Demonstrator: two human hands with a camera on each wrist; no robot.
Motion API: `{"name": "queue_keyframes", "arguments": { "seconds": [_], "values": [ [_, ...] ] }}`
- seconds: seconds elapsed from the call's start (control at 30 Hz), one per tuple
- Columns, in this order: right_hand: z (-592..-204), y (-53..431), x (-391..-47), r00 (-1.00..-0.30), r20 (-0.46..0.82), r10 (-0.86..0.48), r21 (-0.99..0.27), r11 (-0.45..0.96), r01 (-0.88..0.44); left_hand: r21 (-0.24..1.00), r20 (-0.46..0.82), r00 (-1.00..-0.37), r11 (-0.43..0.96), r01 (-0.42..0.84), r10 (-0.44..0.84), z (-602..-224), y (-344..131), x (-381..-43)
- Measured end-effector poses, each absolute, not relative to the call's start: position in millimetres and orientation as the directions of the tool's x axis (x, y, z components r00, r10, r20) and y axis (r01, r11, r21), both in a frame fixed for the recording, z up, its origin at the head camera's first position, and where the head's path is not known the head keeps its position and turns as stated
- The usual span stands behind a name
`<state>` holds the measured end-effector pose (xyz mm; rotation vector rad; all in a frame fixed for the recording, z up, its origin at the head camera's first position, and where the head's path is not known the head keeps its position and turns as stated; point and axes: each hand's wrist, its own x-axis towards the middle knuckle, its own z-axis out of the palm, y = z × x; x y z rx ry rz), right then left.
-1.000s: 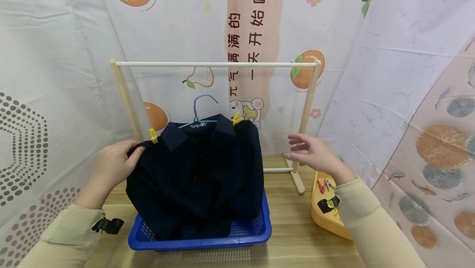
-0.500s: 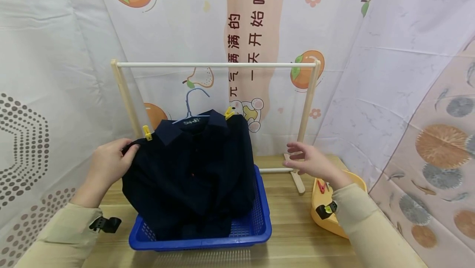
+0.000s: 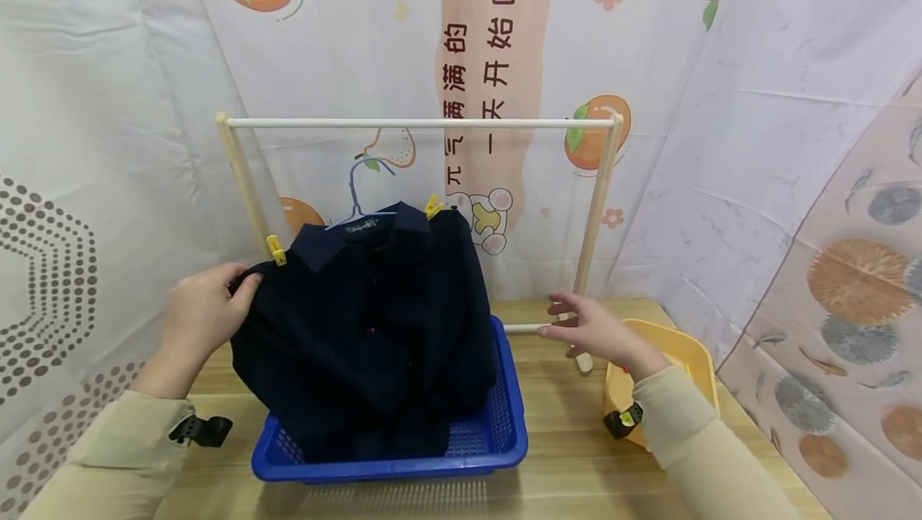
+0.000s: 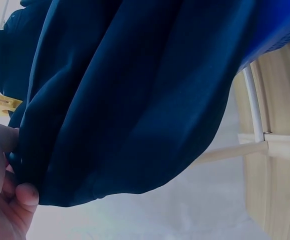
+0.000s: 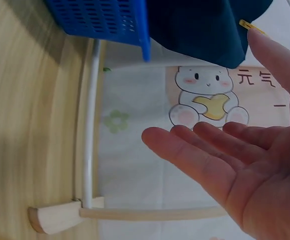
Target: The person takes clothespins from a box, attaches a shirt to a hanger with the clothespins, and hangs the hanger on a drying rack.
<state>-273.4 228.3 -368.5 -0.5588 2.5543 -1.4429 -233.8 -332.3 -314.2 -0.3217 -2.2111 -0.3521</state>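
Note:
A dark navy collared shirt (image 3: 367,328) hangs on a blue hanger (image 3: 355,188), its lower part down in a blue basket (image 3: 389,470). Yellow clothespins sit on both shoulders, one at the left (image 3: 276,250) and one at the right (image 3: 434,206). My left hand (image 3: 205,312) pinches the shirt's left shoulder between thumb and fingers; the left wrist view shows the cloth (image 4: 120,110) draping from that pinch. My right hand (image 3: 594,334) is apart from the shirt, fingers spread, near the rack's right post. In the right wrist view its palm (image 5: 265,175) holds nothing.
Behind the shirt stands a rack with a white bar (image 3: 418,124) and wooden posts (image 3: 599,200). A yellow bin (image 3: 702,356) stands at the right, partly behind my right forearm. Patterned curtains surround the wooden table (image 3: 562,440).
My left hand has moved left, carrying the shirt and hanger left and somewhat upward. The right hand has lowered and come slightly left, still holding nothing.

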Motion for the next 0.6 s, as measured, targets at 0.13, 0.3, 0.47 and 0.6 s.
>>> {"name": "queue_keyframes", "arguments": {
  "seconds": [0.13,0.3,0.47,0.6],
  "values": [
    [-376.6,222.7,-271.4,-0.914,0.031,-0.405,-0.855,0.463,-0.235,0.149,0.79,-0.607,0.931,0.334,0.092,-312.6,-332.6,-232.5],
    [-387.8,216.3,-271.5,-0.908,0.02,-0.419,-0.866,0.446,-0.225,0.152,0.789,-0.609,0.935,0.32,0.08,-312.5,-336.2,-232.1],
    [-396.7,210.8,-270.5,-0.899,-0.003,-0.437,-0.881,0.426,-0.204,0.163,0.768,-0.637,0.941,0.297,0.068,-311.0,-341.4,-230.0],
    [-404.2,205.0,-268.6,-0.898,-0.01,-0.439,-0.889,0.415,-0.193,0.166,0.765,-0.641,0.942,0.291,0.063,-310.0,-344.4,-228.4]
  ]
}}
